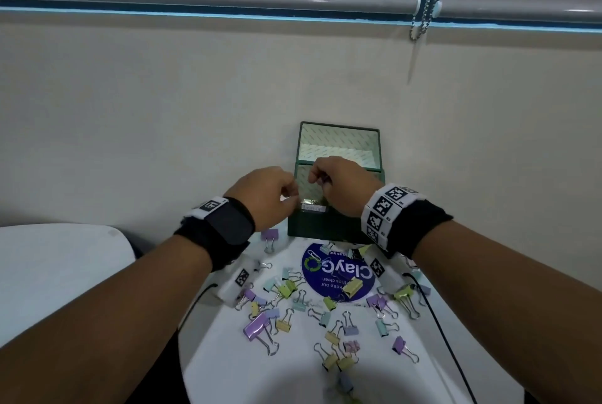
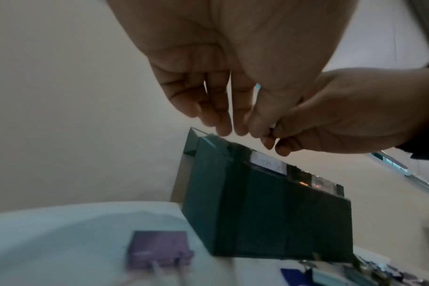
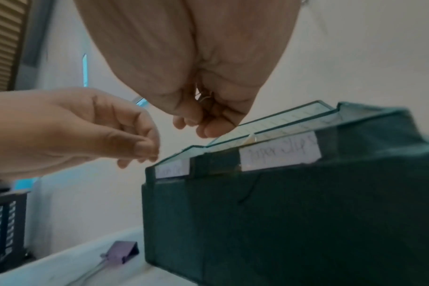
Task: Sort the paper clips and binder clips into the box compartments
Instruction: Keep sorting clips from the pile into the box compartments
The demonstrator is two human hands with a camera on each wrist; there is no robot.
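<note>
A dark green box (image 1: 325, 224) stands open against the wall, its lid (image 1: 338, 143) upright. Its front rim carries two paper labels; one (image 3: 279, 152) reads like "Paper Clips". My right hand (image 1: 317, 175) hovers over the box's front left, fingers curled round wire paper clips (image 3: 203, 96). My left hand (image 1: 291, 196) is just left of it, thumb and forefinger tips together (image 3: 147, 152); whether they hold anything is unclear. Several pastel binder clips (image 1: 283, 289) lie scattered on the white table (image 1: 247, 377). A paper clip (image 1: 313, 253) lies near the box.
A purple binder clip (image 1: 269, 235) sits at the box's left front corner. A blue round sticker (image 1: 358, 293) marks the table in front of the box. A black cable (image 1: 439, 322) runs along the right side. A second white surface (image 1: 49, 266) lies to the left.
</note>
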